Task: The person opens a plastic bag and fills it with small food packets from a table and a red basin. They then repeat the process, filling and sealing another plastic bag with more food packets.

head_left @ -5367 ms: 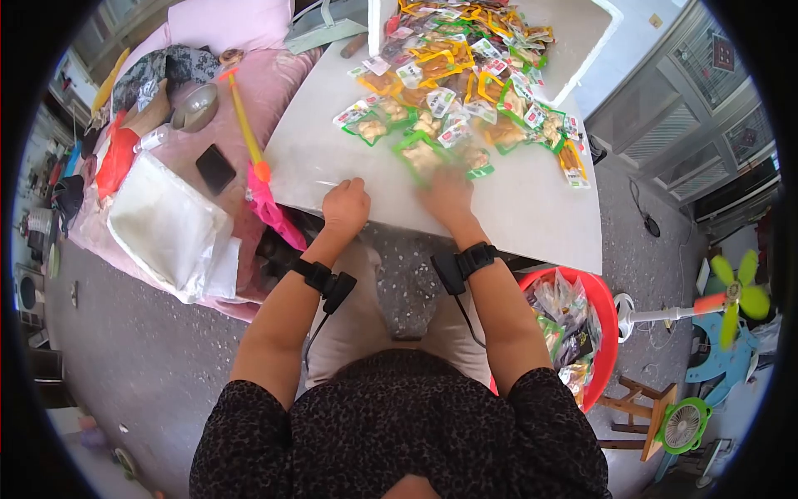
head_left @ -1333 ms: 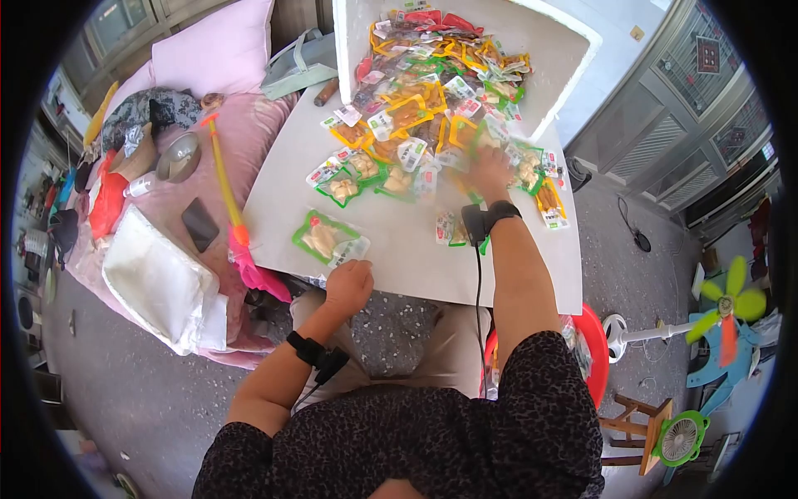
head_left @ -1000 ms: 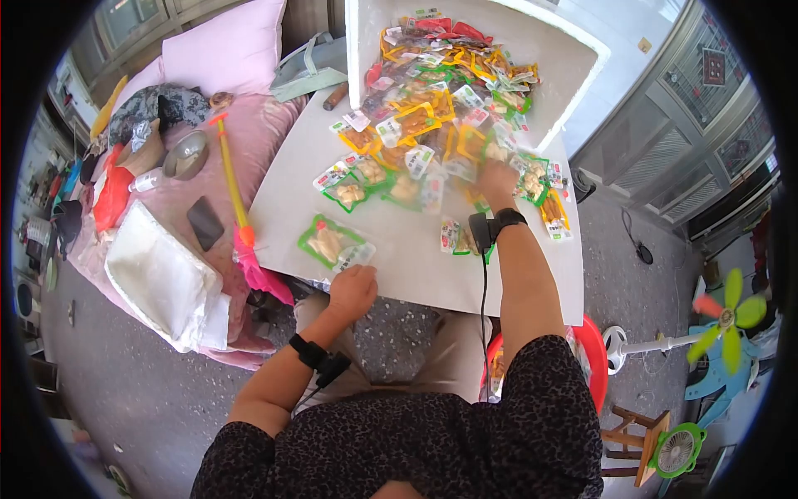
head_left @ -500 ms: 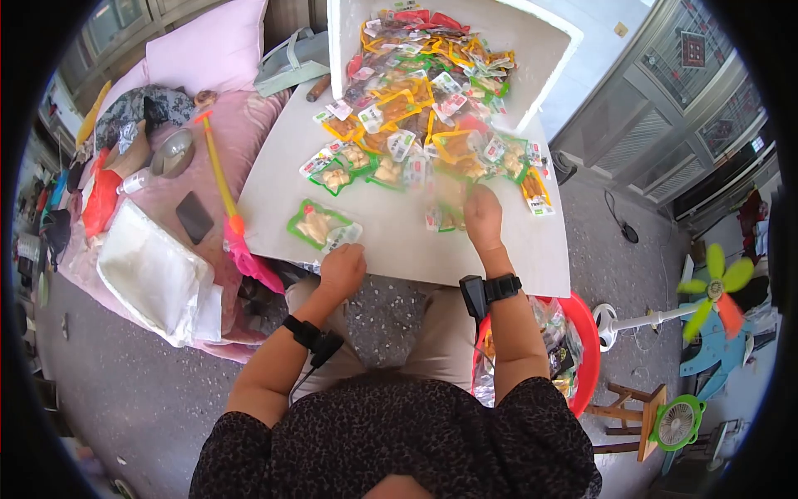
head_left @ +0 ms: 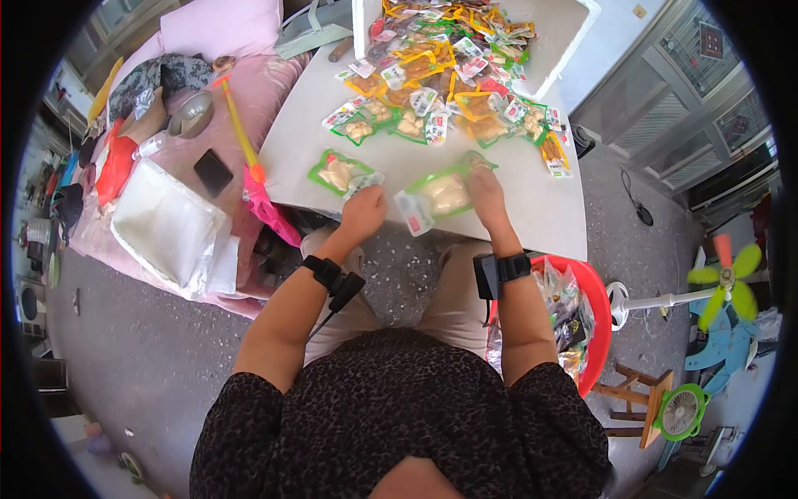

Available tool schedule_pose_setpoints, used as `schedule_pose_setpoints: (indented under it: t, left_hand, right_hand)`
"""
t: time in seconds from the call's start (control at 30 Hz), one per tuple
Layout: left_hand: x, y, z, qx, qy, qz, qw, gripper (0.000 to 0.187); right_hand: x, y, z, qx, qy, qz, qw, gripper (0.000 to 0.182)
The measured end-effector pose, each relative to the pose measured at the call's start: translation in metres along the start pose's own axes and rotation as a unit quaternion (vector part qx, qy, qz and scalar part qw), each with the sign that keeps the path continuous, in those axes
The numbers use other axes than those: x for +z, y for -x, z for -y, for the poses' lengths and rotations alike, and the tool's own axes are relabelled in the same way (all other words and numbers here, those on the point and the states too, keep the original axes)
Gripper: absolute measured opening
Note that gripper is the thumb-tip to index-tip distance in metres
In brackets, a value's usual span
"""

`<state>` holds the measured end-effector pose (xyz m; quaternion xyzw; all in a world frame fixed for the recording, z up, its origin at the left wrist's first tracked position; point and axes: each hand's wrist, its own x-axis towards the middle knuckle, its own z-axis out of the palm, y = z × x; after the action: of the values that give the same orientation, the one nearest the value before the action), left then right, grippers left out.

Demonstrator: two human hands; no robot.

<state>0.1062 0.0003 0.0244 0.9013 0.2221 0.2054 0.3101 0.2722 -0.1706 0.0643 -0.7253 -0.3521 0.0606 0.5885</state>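
Note:
My left hand (head_left: 363, 213) is closed by the table's near edge, pinching the white end of a green-edged snack packet (head_left: 336, 174) with pale pieces inside. A second green-edged snack packet (head_left: 446, 194) hangs a little tilted from my right hand (head_left: 487, 196), whose fingers are closed on its far right end. Its white labelled end points left, over the table edge. Beyond both hands, several green-edged packets (head_left: 411, 123) and orange packets (head_left: 478, 106) lie in a loose heap on the white table (head_left: 293, 150).
A white foam box (head_left: 572, 41) lies on its side at the back, spilling packets. Below my right forearm stands a red basin (head_left: 600, 320) of packets. On the left a pink bed (head_left: 249, 91) holds a phone (head_left: 214, 173) and a foam lid (head_left: 166, 224). A fan (head_left: 727, 274) stands at right.
My right hand has drawn a packet from the heap toward me, clear of the others. My left hand still has its packet; the whole view has shifted slightly.

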Motion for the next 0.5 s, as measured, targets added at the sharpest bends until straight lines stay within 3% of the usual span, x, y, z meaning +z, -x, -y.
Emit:
schedule_pose_setpoints:
  t: [0.13,0.23,0.33,0.43,0.5]
  left_hand:
    - [0.005,-0.004,0.002,0.001,0.054,-0.052,0.997,0.024]
    - [0.002,-0.006,-0.022,0.086,0.103,-0.100,0.986,0.035]
    - [-0.041,0.002,-0.082,-0.070,0.295,0.092,0.949,0.038]
    - [-0.017,-0.001,-0.057,-0.080,0.436,0.220,0.869,0.035]
    - [-0.015,0.002,-0.056,-0.111,0.464,0.221,0.851,0.034]
  right_hand:
    - [0.007,-0.010,0.002,-0.046,0.134,0.129,0.981,0.011]
    - [0.018,-0.015,0.021,-0.059,0.148,0.203,0.966,0.012]
    - [0.024,-0.009,0.048,-0.032,0.129,0.243,0.961,0.013]
    - [0.024,-0.003,0.050,-0.027,0.085,0.243,0.966,0.014]
    - [0.022,0.005,0.043,-0.011,0.021,0.220,0.975,0.016]
